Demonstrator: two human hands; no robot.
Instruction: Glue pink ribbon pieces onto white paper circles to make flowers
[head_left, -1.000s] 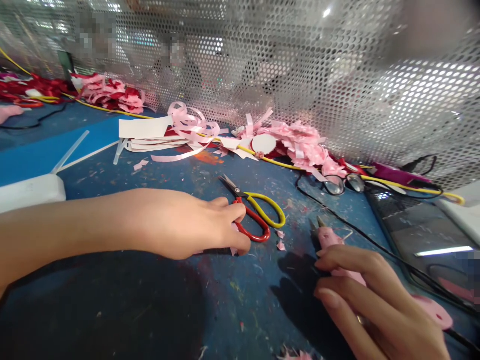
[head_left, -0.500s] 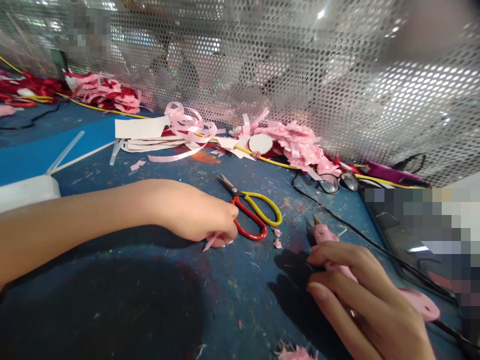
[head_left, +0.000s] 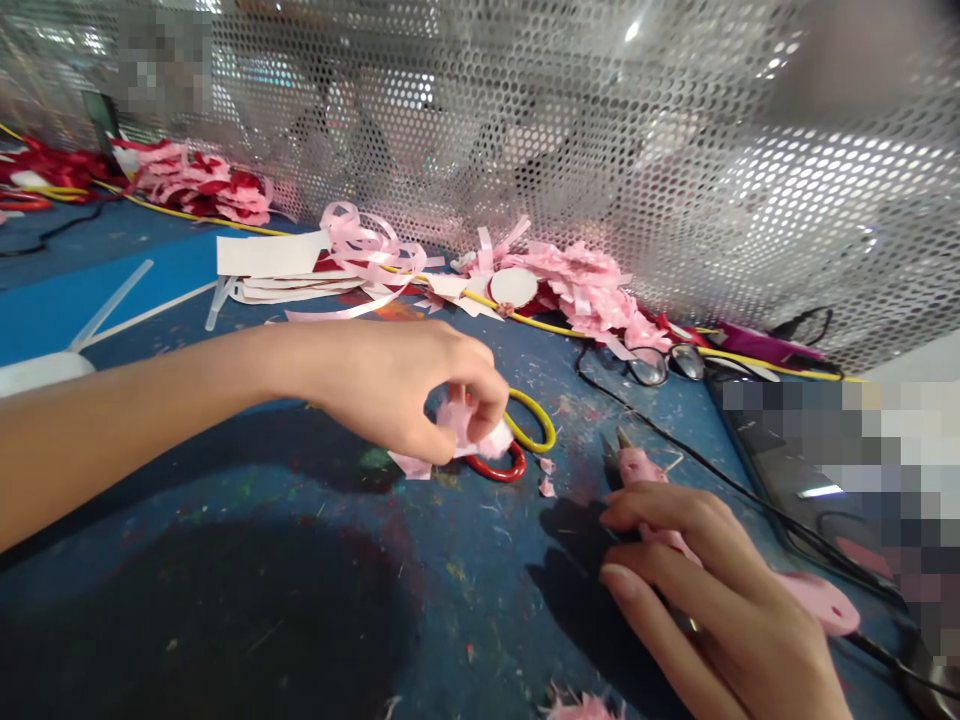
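My left hand (head_left: 390, 380) is a little above the blue table, its thumb and fingers curled on crumpled pink ribbon (head_left: 456, 418). A pink piece hangs below the thumb, and a pale part shows at the fingertips. Behind that hand lie scissors with one red and one yellow handle (head_left: 541, 425); their blades are hidden. My right hand (head_left: 727, 590) wraps round a pink hot glue gun (head_left: 636, 466), its metal nozzle pointing away from me. Small pink scraps (head_left: 547, 487) lie between the hands.
White card strips (head_left: 274, 255) and pink ribbon curls (head_left: 360, 240) lie at the back, beside a pink ribbon heap (head_left: 577, 280). A black cord (head_left: 637, 408) crosses by the glasses (head_left: 649, 367) and a dark screen (head_left: 802, 480). A perforated metal panel (head_left: 450, 120) stands behind.
My left hand has risen slightly, and its fingers have turned and spread a little, showing the pink ribbon and covering the scissors' blades. The right hand keeps its hold on the glue gun.
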